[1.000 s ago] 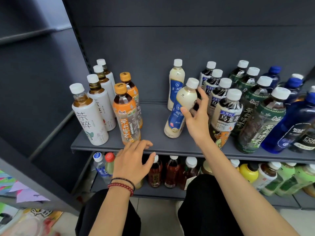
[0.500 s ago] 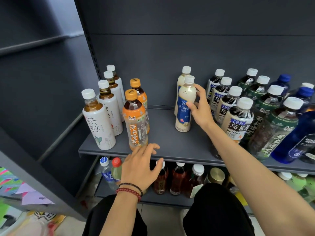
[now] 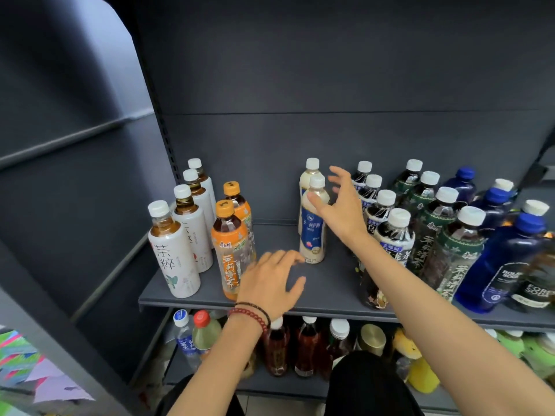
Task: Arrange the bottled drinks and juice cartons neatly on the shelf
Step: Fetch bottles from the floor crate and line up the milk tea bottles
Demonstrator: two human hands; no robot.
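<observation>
Fingers of the right hand are spread wide and hold nothing, with the thumb at the shoulder of a cream bottle. A dark grey back panel fills the upper frame. The grey shelf crosses the middle. The cream bottle stands upright at its centre, a second cream bottle just behind it. The left hand hovers over the front edge, fingers loosely fanned and empty. White tea bottles and orange-capped bottles stand at left, dark tea bottles and blue bottles at right.
</observation>
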